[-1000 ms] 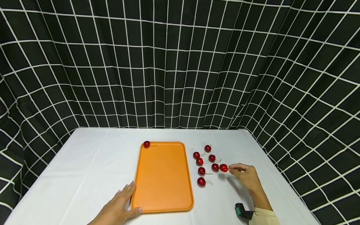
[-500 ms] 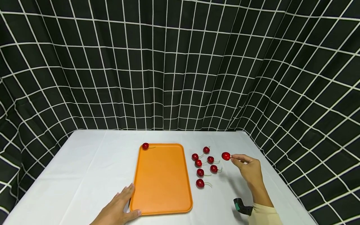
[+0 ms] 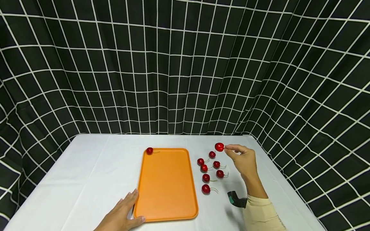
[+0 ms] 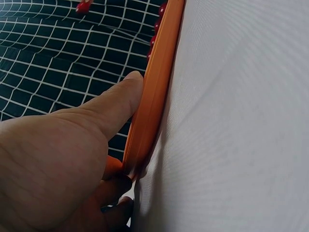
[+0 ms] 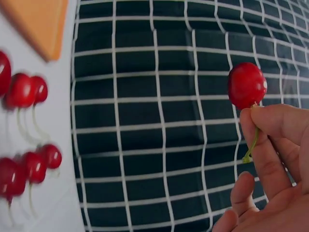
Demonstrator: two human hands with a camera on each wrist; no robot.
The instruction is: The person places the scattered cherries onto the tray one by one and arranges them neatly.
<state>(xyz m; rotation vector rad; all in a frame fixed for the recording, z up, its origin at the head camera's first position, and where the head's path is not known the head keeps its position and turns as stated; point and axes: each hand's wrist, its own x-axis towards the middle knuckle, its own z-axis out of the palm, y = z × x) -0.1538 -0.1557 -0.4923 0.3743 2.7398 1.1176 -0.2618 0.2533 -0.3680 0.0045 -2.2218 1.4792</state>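
Observation:
In the head view my right hand (image 3: pixel 244 159) pinches the short green stem of a red cherry (image 3: pixel 219 147) between thumb and forefinger. It holds the cherry up above the table, and the right wrist view shows the cherry (image 5: pixel 247 85) just beyond the fingertips. My left hand (image 3: pixel 122 210) rests at the near left corner of an orange tray (image 3: pixel 167 186). Its fingers lie along the tray's left edge and its thumb touches the near edge. Another cherry (image 3: pixel 149 150) lies at the tray's far left corner, its stem pointing right.
Several cherries with stems, among them the nearest cherry (image 3: pixel 206 189), lie loosely on the white table (image 3: pixel 72 179) right of the tray. A black grid curtain (image 3: pixel 173 64) stands behind and at both sides. A dark wrist device (image 3: pixel 237 199) sits by the right sleeve (image 3: pixel 261 213).
My right hand has lifted the cherry away from the others, then moved it left and farther back. My left hand has stayed at the tray corner.

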